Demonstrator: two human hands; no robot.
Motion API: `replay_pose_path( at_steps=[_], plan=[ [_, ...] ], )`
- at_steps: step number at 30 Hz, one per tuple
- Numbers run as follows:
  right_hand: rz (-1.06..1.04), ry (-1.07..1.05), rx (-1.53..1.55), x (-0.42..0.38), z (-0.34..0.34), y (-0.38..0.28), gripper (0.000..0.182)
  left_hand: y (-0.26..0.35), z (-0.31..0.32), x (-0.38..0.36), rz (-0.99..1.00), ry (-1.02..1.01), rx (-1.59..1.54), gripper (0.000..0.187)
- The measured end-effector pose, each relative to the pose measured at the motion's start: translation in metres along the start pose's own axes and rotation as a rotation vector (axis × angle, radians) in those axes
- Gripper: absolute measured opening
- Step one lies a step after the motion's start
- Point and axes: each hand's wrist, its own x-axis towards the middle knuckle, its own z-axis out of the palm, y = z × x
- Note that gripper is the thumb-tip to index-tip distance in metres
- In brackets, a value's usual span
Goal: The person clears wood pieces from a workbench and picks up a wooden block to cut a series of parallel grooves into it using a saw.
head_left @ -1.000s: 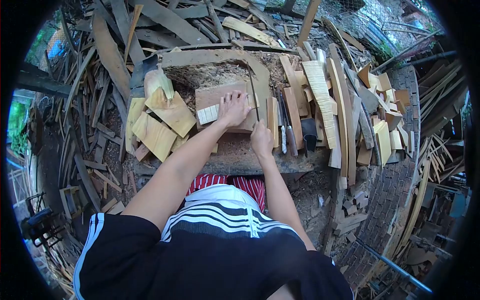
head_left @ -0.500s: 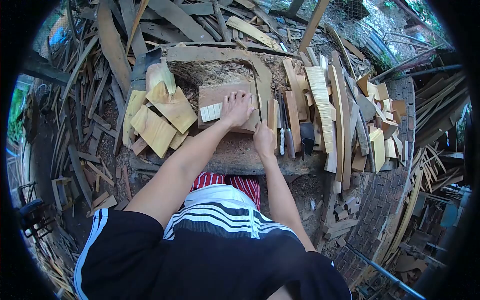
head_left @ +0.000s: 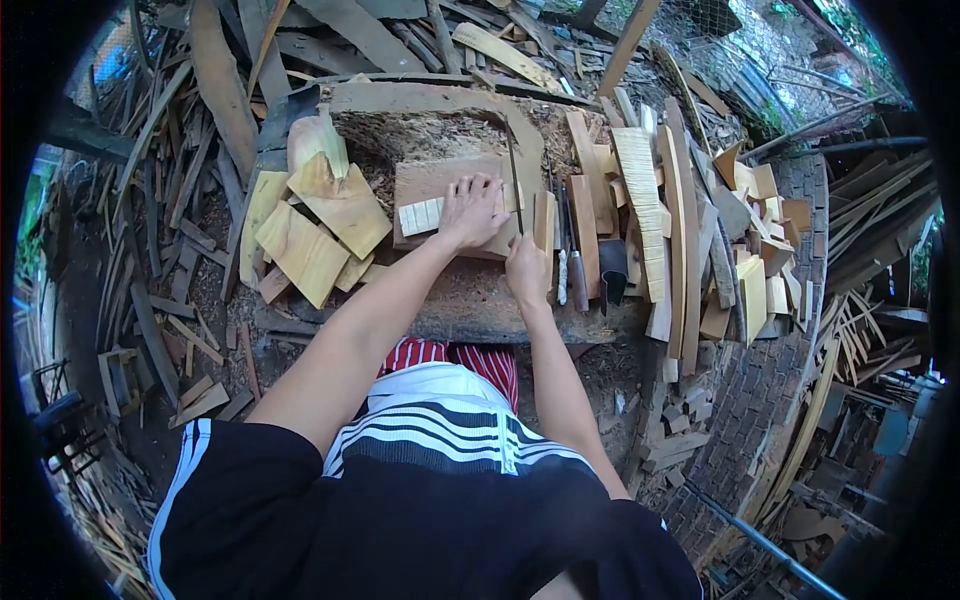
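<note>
My left hand [head_left: 472, 212] lies over a pale wooden strip [head_left: 421, 216], fingers pressed down on it. The strip has dark cross lines along it and rests on a flat wooden block [head_left: 430, 180]. Its short right end [head_left: 511, 196] shows past my fingers. Closed around a handle that my fingers mostly hide, my right hand [head_left: 528, 270] holds a thin, dark-bladed saw [head_left: 514, 170]. The blade points away from me and crosses the strip just right of my left hand; its teeth are too small to make out.
Flat yellowish wood pieces [head_left: 305, 250] lie left of the block. To the right are a slim tool with a brown handle [head_left: 577, 280], a pale-handled tool [head_left: 563, 280], and upright boards [head_left: 640, 210]. Scrap wood [head_left: 215, 90] surrounds the worn wooden bench [head_left: 430, 325].
The view has shifted very slightly. My right hand and the saw are a touch farther forward, while my left hand keeps its place on the strip.
</note>
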Motion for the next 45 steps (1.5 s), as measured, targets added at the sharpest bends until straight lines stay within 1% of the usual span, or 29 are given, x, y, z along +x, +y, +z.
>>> replay_pose_path(
  at_steps=[1,2,3,4,5,7,8,10,12,14,16,17,19,22,27,30,31,33,34,36,38,40,41,43,45],
  plan=[
    [-0.029,0.03,0.039,-0.008,0.0,0.005,0.021,0.0,0.003,0.001,-0.005,0.001,-0.003,0.055],
    [-0.034,0.021,0.037,-0.02,-0.011,0.002,0.021,-0.001,0.007,0.0,0.038,0.017,0.012,0.055],
    [-0.001,-0.043,0.041,-0.033,-0.023,-0.002,0.023,-0.005,0.011,-0.001,0.08,0.032,0.032,0.055],
    [0.031,-0.104,0.044,-0.045,-0.032,-0.005,0.026,-0.005,0.009,-0.002,0.071,0.032,0.034,0.055],
    [0.025,-0.108,0.043,-0.057,-0.035,-0.001,0.026,-0.004,0.007,-0.003,0.067,0.022,0.017,0.056],
    [0.126,-0.167,-0.024,-0.072,-0.039,0.003,0.026,-0.002,0.004,-0.003,0.074,0.023,-0.011,0.056],
    [0.13,-0.168,-0.023,-0.069,-0.038,0.002,0.026,-0.004,0.005,-0.004,0.076,0.02,-0.011,0.056],
    [0.015,-0.054,0.005,-0.048,-0.034,-0.001,0.018,-0.005,0.006,-0.002,0.102,0.026,0.008,0.056],
    [0.011,-0.034,-0.002,-0.015,-0.012,0.002,0.019,-0.004,0.005,0.001,0.085,0.025,-0.019,0.056],
    [0.01,-0.023,-0.007,-0.012,-0.009,-0.003,0.019,-0.006,0.007,0.001,0.063,0.017,-0.046,0.056],
    [0.039,-0.057,0.005,-0.026,-0.015,-0.003,0.023,-0.007,0.013,0.0,0.086,0.098,-0.034,0.056],
    [0.038,-0.06,0.005,-0.043,-0.02,-0.001,0.023,-0.007,0.012,-0.001,0.084,0.098,-0.034,0.056],
    [0.148,-0.113,0.036,-0.082,-0.033,0.005,0.021,-0.006,0.008,0.0,0.063,0.044,-0.052,0.056],
    [0.134,-0.133,0.021,-0.095,-0.035,0.009,0.019,-0.006,0.009,0.0,0.064,0.055,-0.038,0.056],
    [0.016,-0.014,-0.005,-0.007,0.001,0.001,0.024,-0.005,0.01,0.002,0.054,0.07,-0.042,0.057],
    [0.026,-0.03,0.044,-0.002,0.006,0.006,0.025,-0.007,0.01,0.004,0.035,0.072,-0.055,0.057],
    [0.022,-0.035,0.04,-0.014,0.0,0.005,0.025,-0.008,0.012,0.004,0.029,0.071,-0.071,0.058],
    [0.121,-0.091,0.019,-0.055,-0.023,0.004,0.026,-0.008,0.016,0.003,0.019,0.084,-0.067,0.058],
    [0.109,-0.09,0.015,-0.067,-0.027,0.008,0.026,-0.008,0.016,0.004,0.009,0.094,-0.059,0.058],
    [0.163,-0.152,0.022,-0.086,-0.031,0.015,0.023,-0.008,0.012,0.006,0.0,0.082,-0.056,0.058],
    [0.164,-0.147,0.008,-0.067,-0.026,0.011,0.023,-0.005,0.01,0.004,0.016,0.051,-0.056,0.058],
    [-0.03,0.018,-0.023,-0.03,-0.01,0.007,0.021,-0.006,0.004,0.005,0.006,0.009,-0.089,0.058],
    [-0.028,0.019,-0.012,-0.017,-0.003,0.005,0.021,-0.008,0.007,0.003,0.008,0.007,-0.078,0.058],
    [-0.024,0.055,-0.035,0.003,0.005,-0.001,0.019,-0.011,0.011,0.005,0.008,0.076,-0.122,0.06],
    [-0.036,0.049,-0.034,-0.015,-0.004,0.008,0.019,-0.01,0.014,0.005,0.011,0.086,-0.139,0.059]
  ],
)
